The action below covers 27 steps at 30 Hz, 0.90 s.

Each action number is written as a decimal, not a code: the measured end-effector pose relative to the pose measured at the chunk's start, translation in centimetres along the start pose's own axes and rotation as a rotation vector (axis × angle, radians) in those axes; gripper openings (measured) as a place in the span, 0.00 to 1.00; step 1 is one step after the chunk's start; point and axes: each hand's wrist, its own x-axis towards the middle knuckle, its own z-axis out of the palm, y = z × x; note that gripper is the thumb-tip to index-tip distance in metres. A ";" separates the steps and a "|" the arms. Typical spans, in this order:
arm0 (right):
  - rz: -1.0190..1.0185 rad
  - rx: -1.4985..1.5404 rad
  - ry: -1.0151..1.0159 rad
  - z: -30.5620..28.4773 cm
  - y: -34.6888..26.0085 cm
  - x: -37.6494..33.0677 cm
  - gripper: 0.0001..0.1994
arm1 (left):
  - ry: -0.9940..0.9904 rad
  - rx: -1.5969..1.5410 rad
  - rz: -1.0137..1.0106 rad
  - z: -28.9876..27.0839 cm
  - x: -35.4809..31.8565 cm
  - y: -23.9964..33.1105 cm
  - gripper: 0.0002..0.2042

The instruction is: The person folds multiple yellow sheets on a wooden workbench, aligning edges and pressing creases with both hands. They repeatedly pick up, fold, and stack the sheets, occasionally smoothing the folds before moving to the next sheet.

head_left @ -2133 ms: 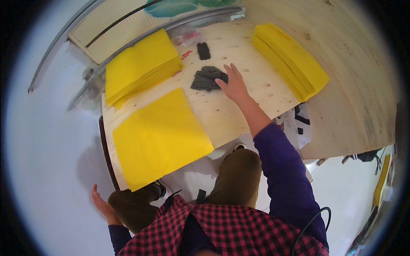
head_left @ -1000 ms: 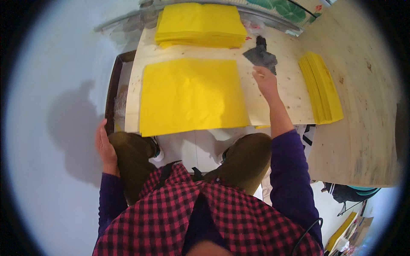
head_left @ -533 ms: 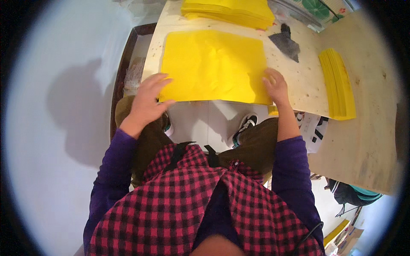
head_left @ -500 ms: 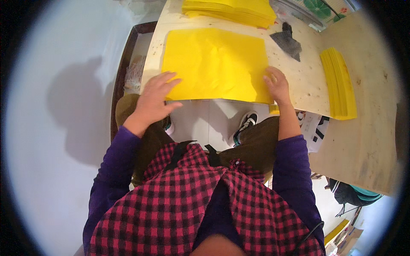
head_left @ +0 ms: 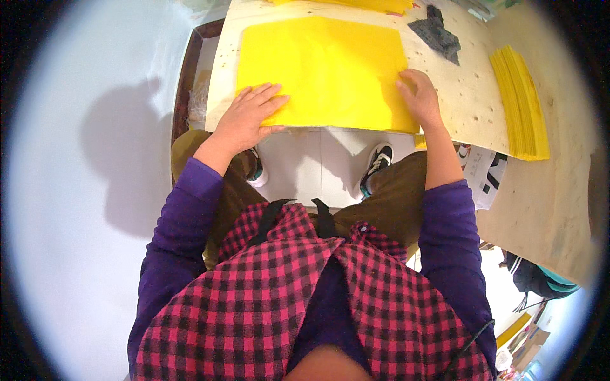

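Note:
A yellow cloth-like sheet (head_left: pixel 324 73) lies flat on the pale wooden tabletop (head_left: pixel 467 108), its near edge close to the table's front edge. My left hand (head_left: pixel 251 115) rests open on its near left corner, fingers spread flat and the thumb along the front edge. At the sheet's right edge is my right hand (head_left: pixel 420 96), fingers loosely bent and the thumb apart from them, nothing seen gripped. Whether the sheet is a single layer or several, I cannot tell.
A stack of folded yellow material (head_left: pixel 521 105) stands against the wooden board at the right. More yellow material (head_left: pixel 356 5) lies at the far edge. A dark grey cloth scrap (head_left: pixel 437 35) sits at the far right. A white wall (head_left: pixel 82 190) rises at the left.
My left hand has moved inward and settled flat on the sheet's near left corner. The right hand stays by the right edge. The whole view has shifted slightly, the table sitting higher.

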 end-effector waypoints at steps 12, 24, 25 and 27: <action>-0.104 0.197 0.034 -1.6 -1.8 -0.5 0.11 | 0.252 -0.300 0.004 -2.2 1.2 -2.0 0.13; -0.235 -0.089 0.042 1.3 1.1 5.8 0.14 | 0.196 -0.004 -0.120 -0.6 7.9 -8.7 0.10; -0.171 -0.093 0.046 1.4 1.0 6.1 0.15 | 0.218 0.014 -0.120 -0.8 8.3 -9.0 0.10; -0.231 -0.069 0.099 0.8 0.7 6.2 0.15 | 0.200 0.073 -0.133 -1.4 8.3 -9.0 0.10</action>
